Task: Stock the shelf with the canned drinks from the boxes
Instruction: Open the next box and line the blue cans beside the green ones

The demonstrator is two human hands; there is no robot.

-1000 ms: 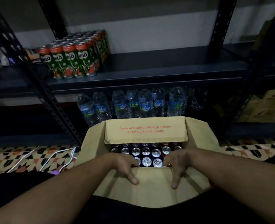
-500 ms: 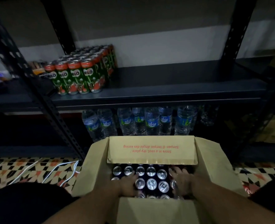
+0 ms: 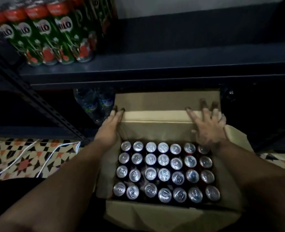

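Observation:
An open cardboard box [image 3: 170, 215] sits on the floor below me, filled with several rows of upright cans [image 3: 163, 173] showing silver tops. Both hands rest on the box's far flap [image 3: 156, 116], which is pushed back toward the shelf. My left hand [image 3: 110, 126] lies on the flap's left end with its fingertips curled over the fold. My right hand [image 3: 207, 128] presses flat on the right end with fingers spread. The dark metal shelf [image 3: 171, 64] runs above the box, mostly bare to the right.
Green Milo cans [image 3: 53, 36] stand packed on the shelf's left part. Water bottles [image 3: 95, 102] stand on the lower level behind the box. A slanted perforated upright [image 3: 43, 104] crosses at left. White cables [image 3: 43, 156] lie on the patterned floor.
My hands left the cans and near flap and reached forward onto the far flap, folding it back. The view moved closer and tilted down, exposing all the can rows.

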